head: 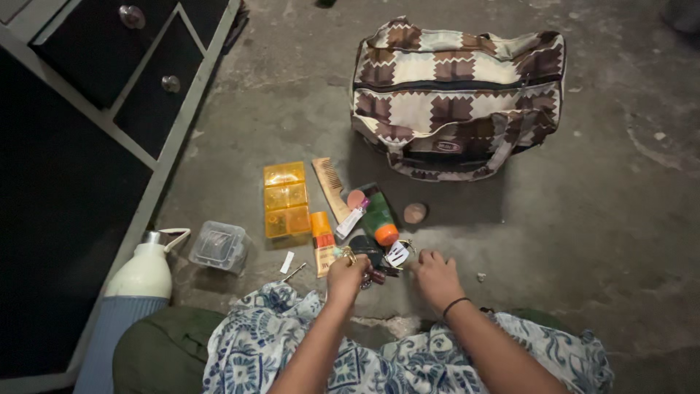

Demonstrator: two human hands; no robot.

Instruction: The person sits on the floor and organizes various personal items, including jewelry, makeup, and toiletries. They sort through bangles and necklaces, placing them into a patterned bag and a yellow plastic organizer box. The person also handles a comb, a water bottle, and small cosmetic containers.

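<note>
left hand (347, 276) closed around a bunch of keys (373, 257) on the floor (583, 219); right hand (436, 277) curled beside it, holding nothing visible. nearby: green bottle (378, 215), comb (329, 187), yellow box (286, 199), patterned bag (456, 95).

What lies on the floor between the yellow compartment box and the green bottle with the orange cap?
In the head view, a wooden comb lies between the yellow box and the green bottle, angled, apart from the box.

both arms forward – left hand (348, 276) fisted, right hand (435, 276) curled, knuckles up
</note>
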